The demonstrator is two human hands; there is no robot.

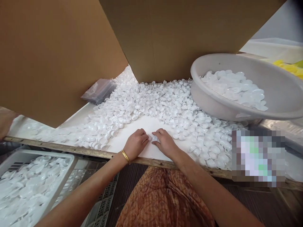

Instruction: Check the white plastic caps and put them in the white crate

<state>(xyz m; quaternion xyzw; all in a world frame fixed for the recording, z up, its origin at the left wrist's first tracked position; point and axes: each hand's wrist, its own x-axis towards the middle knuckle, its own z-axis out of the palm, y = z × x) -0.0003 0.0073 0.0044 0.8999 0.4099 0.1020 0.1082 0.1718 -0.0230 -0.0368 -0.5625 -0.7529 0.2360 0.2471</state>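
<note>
My left hand [136, 143] and my right hand [165, 142] meet at the front of a white table top [132, 146], fingers curled together around a small white plastic cap [154, 138] pinched between them. A gold bangle sits on my left wrist. A big heap of loose white plastic caps [165, 104] spreads across the table just beyond and around both hands.
A grey plastic basin [279, 94] holding white lids rests tilted at the right. Tall cardboard sheets [59, 53] stand behind the heap. A clear plastic bag [99, 90] lies at the back left. A white crate [71, 164] of caps sits lower left. A blurred patch covers the right edge.
</note>
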